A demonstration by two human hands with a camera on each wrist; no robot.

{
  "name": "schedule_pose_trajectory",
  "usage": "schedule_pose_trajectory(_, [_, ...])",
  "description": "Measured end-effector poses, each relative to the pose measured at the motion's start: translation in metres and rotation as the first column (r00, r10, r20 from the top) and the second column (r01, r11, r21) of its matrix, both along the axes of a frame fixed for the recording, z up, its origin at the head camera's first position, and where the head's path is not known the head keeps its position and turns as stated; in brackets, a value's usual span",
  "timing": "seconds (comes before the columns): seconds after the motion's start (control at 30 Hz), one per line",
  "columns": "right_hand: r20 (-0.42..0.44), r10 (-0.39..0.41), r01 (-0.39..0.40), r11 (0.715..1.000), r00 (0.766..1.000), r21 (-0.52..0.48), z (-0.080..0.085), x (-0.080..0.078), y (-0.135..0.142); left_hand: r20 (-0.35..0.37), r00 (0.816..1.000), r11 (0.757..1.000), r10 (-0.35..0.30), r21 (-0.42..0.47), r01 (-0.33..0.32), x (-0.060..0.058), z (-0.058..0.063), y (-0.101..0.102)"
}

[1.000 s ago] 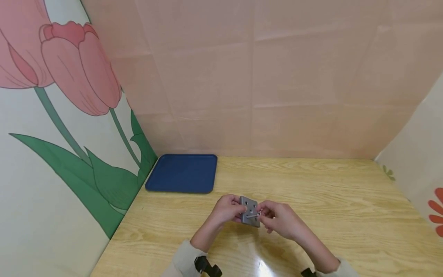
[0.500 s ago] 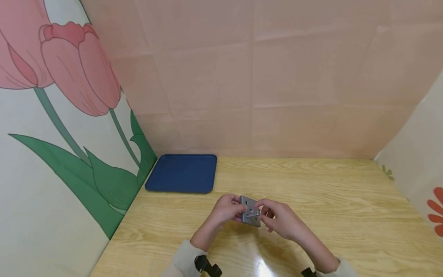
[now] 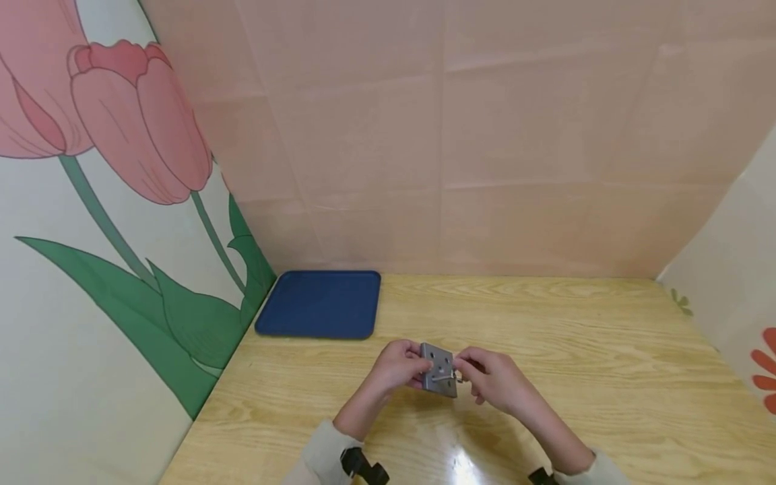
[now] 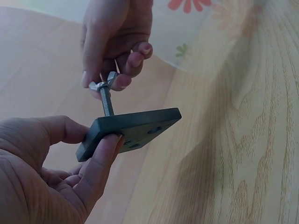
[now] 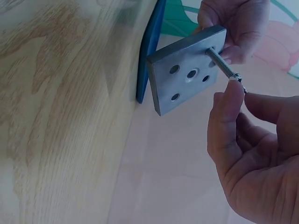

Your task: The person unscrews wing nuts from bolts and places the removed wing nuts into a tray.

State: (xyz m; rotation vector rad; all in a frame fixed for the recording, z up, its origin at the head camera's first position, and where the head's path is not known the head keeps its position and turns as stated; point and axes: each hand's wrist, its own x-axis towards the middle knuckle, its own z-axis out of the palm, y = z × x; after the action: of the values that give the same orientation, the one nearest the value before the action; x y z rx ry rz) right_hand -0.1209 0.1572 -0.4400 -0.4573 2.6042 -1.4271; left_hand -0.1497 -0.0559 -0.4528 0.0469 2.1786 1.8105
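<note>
A thick grey metal plate [image 3: 438, 369] with several round holes is held in the air above the table. My left hand [image 3: 399, 366] grips one edge of it between thumb and fingers. A threaded wing screw [image 5: 220, 63] stands out from a corner hole of the plate [image 5: 184, 74]. At its outer end my right hand [image 3: 494, 380] pinches the small metal wings, thumb and index finger close around them. From the left wrist view, the wings of the wing screw [image 4: 103, 84] show between the fingertips of the right hand [image 4: 117, 42]. Much of the thread is exposed.
A dark blue tray [image 3: 318, 304] lies at the back left of the wood-grain table [image 3: 545, 316]. Behind the table rises a pinkish-brown sheet [image 3: 442, 168]. A wall with printed tulips [image 3: 139, 121] stands at the left, and a pale wall [image 3: 739, 269] at the right.
My right hand's fingers have shifted slightly around the wing screw's end, uncovering more of its wings. The left hand and the plate have stayed nearly still.
</note>
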Motion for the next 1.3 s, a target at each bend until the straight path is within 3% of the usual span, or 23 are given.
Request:
schedule_pose_trajectory(0.3, [0.073, 0.033, -0.034, 0.999, 0.997, 0.022, 0.0012, -0.0002, 0.0018, 0.004, 1.000, 1.000, -0.009, 0.002, 0.009, -0.0019, -0.0027, 0.0007])
schedule_pose_trajectory(0.63, [0.073, 0.126, -0.126, 0.992, 0.989, -0.003, 0.0022, 0.0007, 0.0038, 0.001, 1.000, 1.000, -0.001, -0.006, 0.001, -0.0024, -0.0045, 0.0007])
schedule_pose_trajectory(0.8, [0.031, 0.150, -0.149, 0.989, 0.988, -0.019, 0.0001, 0.0007, 0.0028, -0.001, 1.000, 1.000, 0.004, -0.002, -0.004, -0.0031, -0.0061, 0.0013])
schedule_pose_trajectory(1.3, [-0.133, 0.120, -0.108, 0.990, 0.984, 0.095, 0.0007, 0.0043, -0.0005, -0.001, 1.000, 1.000, 0.005, -0.015, -0.005, -0.0017, -0.0051, 0.0018])
